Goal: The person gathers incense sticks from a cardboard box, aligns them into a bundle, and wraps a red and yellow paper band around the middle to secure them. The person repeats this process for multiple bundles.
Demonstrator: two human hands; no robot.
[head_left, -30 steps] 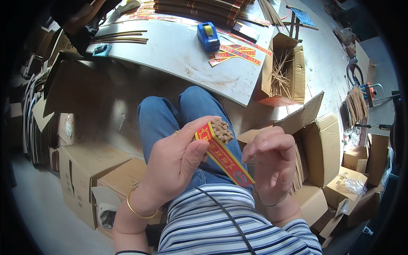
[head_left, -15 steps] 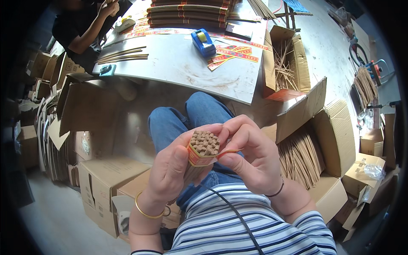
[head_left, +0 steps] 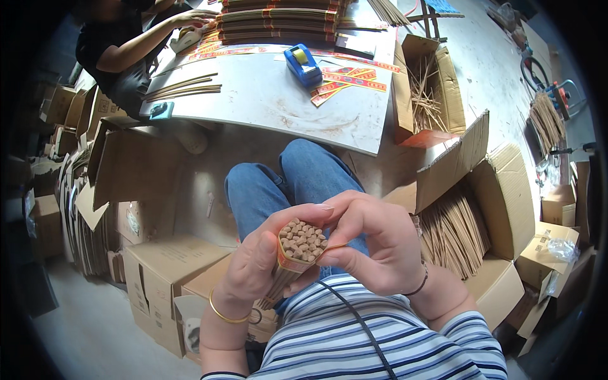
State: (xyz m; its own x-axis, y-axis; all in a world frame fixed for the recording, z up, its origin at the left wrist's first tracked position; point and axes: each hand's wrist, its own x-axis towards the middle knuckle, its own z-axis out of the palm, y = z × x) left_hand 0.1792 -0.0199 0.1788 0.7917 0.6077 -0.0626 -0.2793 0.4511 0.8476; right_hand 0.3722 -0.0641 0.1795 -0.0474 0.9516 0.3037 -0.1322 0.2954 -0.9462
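Observation:
My left hand (head_left: 248, 265) is wrapped round a bundle of brown incense sticks (head_left: 303, 240), held tilted above my lap with the blunt stick ends facing up. A red and yellow paper band (head_left: 292, 263) goes round the bundle just below those ends. Thumb and fingers of my right hand (head_left: 383, 248) pinch the band's loose end at the bundle's right side. The fingertips of both hands almost meet behind the bundle. The far side of the band is hidden by my fingers.
Ahead stands a white table (head_left: 259, 111) with a blue tape dispenser (head_left: 304, 66), loose paper strips (head_left: 358, 81) and stacked banded bundles (head_left: 278, 25). An open carton (head_left: 510, 202) of sticks is at my right. Another person's forearm (head_left: 149, 37) reaches over the table's left end.
My hands and the bundle have come lower in the picture. Less of the band's loose end sticks out past my right fingers. The other person's hand has lowered to the table.

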